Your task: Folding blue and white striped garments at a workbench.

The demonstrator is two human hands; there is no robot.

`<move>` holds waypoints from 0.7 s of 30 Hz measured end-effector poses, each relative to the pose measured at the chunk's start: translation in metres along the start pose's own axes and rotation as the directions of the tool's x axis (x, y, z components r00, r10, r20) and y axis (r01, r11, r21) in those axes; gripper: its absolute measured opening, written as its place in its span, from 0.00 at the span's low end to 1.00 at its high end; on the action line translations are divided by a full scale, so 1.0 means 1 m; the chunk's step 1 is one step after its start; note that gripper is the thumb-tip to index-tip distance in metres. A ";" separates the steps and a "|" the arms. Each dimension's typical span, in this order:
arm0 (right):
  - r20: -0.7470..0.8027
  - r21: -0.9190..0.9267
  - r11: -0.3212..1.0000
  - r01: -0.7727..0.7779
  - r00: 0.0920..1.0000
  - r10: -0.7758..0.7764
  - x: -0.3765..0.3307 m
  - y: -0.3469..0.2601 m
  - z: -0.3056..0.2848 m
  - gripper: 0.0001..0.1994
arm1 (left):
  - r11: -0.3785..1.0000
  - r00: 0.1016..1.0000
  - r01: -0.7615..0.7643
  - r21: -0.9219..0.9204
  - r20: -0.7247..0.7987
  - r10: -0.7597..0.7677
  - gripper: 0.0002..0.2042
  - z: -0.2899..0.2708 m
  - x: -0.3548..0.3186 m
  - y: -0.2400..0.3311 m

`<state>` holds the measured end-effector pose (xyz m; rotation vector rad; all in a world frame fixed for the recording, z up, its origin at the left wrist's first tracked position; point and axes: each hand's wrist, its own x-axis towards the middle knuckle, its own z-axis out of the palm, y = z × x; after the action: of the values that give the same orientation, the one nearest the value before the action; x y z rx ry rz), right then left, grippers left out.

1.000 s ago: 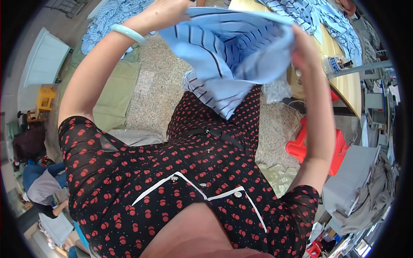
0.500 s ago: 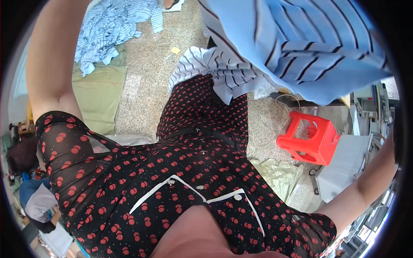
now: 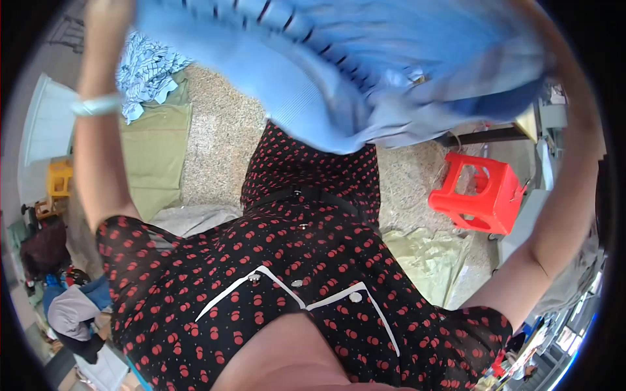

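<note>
A light blue garment with dark stripes (image 3: 313, 91) is spread in the air in front of me, smeared by motion. My left hand (image 3: 109, 16), raised at the upper left with a pale band on its wrist, is closed on the garment's left end. At the upper right, my right hand (image 3: 538, 19) is up by the garment's other end, dark and blurred at the picture's rim. The cloth hangs between the two raised arms, its lower edge in front of my dotted trousers. The fingers of my right hand do not show clearly.
A heap of blue striped clothes (image 3: 147, 75) lies on the floor at the far left, beside an olive cloth (image 3: 153, 150). To my right stands a red plastic stool (image 3: 505, 199), with a crumpled pale green sheet (image 3: 424, 260) near it. A yellow stool (image 3: 60, 177) is at the left.
The garment has swung left and spread out wide, from the upper right to across the top. My left hand has come into view, and my right arm has moved inward and up.
</note>
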<state>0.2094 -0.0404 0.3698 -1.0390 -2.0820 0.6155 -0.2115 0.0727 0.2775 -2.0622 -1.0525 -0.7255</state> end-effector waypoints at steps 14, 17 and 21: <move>0.372 0.693 0.578 -0.431 0.901 0.225 -0.035 0.068 0.254 0.13 | 0.053 0.544 0.839 -0.542 0.836 -0.065 0.25 0.016 -0.171 0.257; 0.396 0.814 0.437 -0.383 0.916 0.065 -0.023 0.020 0.247 0.12 | 0.124 0.553 0.830 -0.544 0.832 -0.052 0.25 0.038 -0.167 0.253; 0.276 0.837 0.525 -0.152 0.947 -0.166 -0.030 -0.029 0.245 0.13 | 0.273 0.600 0.771 -0.575 0.800 -0.007 0.25 0.059 -0.147 0.271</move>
<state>0.0189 -0.1044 0.2239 -0.3287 -1.6305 1.6967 -0.0488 -0.0626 0.0456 -3.2223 -2.0762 -0.9996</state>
